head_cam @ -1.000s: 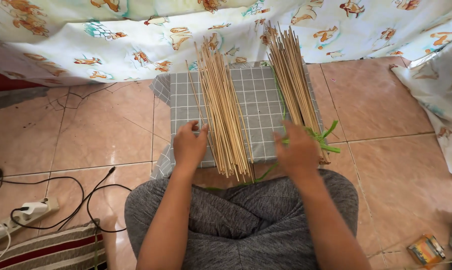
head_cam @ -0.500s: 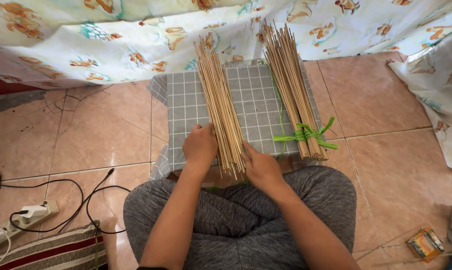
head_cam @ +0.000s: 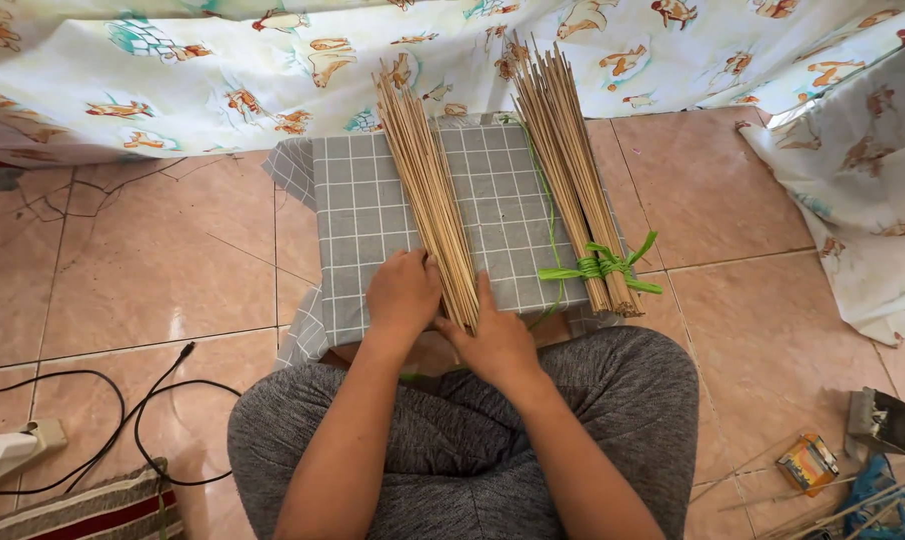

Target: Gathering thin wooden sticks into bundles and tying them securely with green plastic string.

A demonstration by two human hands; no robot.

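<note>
While the loose stick bundle lies on the grey checked cloth, both hands cup its near end. The left hand presses at nine o'clock, the right hand at five. A green-tied bundle lies at three o'clock.

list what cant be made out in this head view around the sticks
Head view:
- Near ends of the loose stick bundle: covered by the left hand and right hand.
- What lies under the checked cloth: hidden by it.
- Small box: too small to identify.

Loose stick bundle on cloth, left of tied bundle; hands flank its near end.
</note>
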